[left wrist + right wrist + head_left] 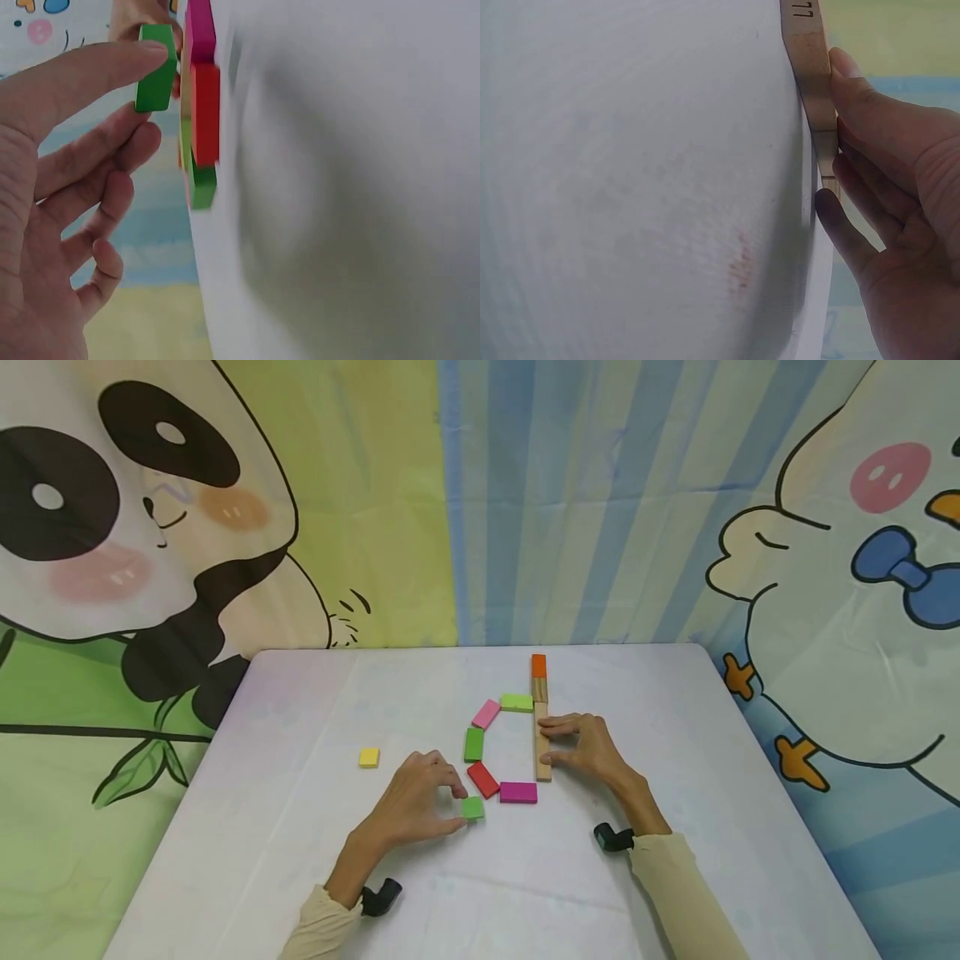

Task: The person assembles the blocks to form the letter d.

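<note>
My left hand [420,797] pinches a small green block [472,808] between thumb and index finger. In the left wrist view this green block [155,71] is held above the table, and the other fingers curl loosely below it. My right hand [592,747] touches a straight column of plain wooden blocks [542,743] with its thumb and fingertips. A curve of blocks bulges left from that column: lime green [517,702], pink [486,714], darker green [473,745], red [483,779] and magenta [518,792]. The right wrist view shows a wooden block [814,75] beside the thumb.
A yellow block [369,757] lies apart on the left of the white table [300,827]. An orange block [538,666] tops the column near the far table edge. A cartoon-printed cloth [390,502] hangs behind and around the table.
</note>
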`<act>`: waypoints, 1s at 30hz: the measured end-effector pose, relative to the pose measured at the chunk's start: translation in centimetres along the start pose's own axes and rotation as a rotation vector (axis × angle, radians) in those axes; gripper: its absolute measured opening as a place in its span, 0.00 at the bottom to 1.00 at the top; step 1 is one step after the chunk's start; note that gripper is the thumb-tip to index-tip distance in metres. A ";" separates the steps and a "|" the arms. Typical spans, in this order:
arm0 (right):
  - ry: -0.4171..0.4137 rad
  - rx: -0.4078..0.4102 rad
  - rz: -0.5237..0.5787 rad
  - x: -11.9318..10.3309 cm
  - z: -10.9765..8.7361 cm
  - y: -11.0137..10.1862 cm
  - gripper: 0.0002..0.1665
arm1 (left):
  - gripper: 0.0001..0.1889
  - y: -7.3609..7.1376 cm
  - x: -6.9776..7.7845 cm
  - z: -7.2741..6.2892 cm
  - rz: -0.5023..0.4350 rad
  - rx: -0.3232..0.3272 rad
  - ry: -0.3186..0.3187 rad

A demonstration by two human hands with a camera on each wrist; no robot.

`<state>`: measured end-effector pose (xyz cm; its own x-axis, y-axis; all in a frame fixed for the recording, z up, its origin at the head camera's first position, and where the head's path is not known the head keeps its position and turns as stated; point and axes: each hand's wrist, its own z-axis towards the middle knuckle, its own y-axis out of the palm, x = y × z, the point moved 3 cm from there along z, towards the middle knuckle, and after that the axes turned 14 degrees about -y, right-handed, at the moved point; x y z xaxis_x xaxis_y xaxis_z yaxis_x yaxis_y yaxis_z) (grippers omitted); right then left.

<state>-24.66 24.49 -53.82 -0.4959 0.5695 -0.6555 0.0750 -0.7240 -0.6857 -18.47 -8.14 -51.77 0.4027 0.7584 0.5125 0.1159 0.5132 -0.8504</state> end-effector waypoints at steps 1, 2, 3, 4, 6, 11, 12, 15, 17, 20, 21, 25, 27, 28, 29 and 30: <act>-0.005 0.000 -0.002 0.0 0.0 0.0 0.31 | 0.14 0.3 0.5 0.3 0.001 0.000 0.012; -0.005 0.001 0.001 0.0 0.0 0.0 0.31 | 0.14 0.6 0.9 0.6 0.006 0.002 0.024; -0.006 0.000 0.001 0.0 -0.1 0.0 0.31 | 0.14 0.9 1.4 0.9 0.003 0.002 0.035; -0.001 0.001 0.005 0.0 -0.1 -0.1 0.31 | 0.14 1.1 1.8 1.1 0.004 0.003 0.048; -0.004 0.002 0.004 0.0 -0.1 -0.1 0.31 | 0.14 1.6 2.7 1.6 0.009 0.007 0.069; -0.006 0.006 0.001 0.0 -0.1 -0.2 0.31 | 0.14 2.6 4.5 2.7 0.046 0.010 0.121; -0.005 0.004 0.005 0.0 -0.1 -0.2 0.30 | 0.14 2.8 4.8 2.9 0.055 0.012 0.128; -0.019 -0.006 0.006 -0.2 0.0 -0.2 0.30 | 0.13 3.4 5.4 3.3 0.072 0.020 0.144; -0.031 -0.011 0.003 -0.3 0.1 -0.2 0.31 | 0.13 3.8 5.6 3.6 0.074 0.023 0.146; -0.036 -0.016 -0.009 -0.5 0.1 -0.2 0.31 | 0.13 4.4 6.0 3.9 0.066 0.027 0.152; -0.038 -0.015 -0.013 -0.5 0.1 -0.2 0.31 | 0.13 4.6 6.1 4.1 0.066 0.027 0.153; -0.040 -0.009 -0.017 -0.4 0.0 -0.2 0.31 | 0.13 5.5 6.7 4.7 0.077 0.031 0.158; -0.038 -0.006 -0.019 -0.3 0.0 -0.2 0.31 | 0.12 5.9 7.0 5.1 0.083 0.037 0.162; -0.036 -0.006 -0.021 -0.3 -0.1 -0.2 0.31 | 0.12 6.0 7.1 5.3 0.086 0.040 0.165; -0.036 -0.004 -0.024 -0.3 -0.1 -0.2 0.31 | 0.12 6.2 7.2 5.5 0.087 0.043 0.167; -0.036 -0.003 -0.026 -0.3 -0.1 -0.2 0.31 | 0.12 6.3 7.3 5.6 0.091 0.047 0.169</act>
<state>-24.48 24.50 -53.51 -0.5282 0.5740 -0.6258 0.0645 -0.7077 -0.7035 -19.87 2.88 -52.76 0.5569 0.7261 0.4032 0.0315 0.4666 -0.8839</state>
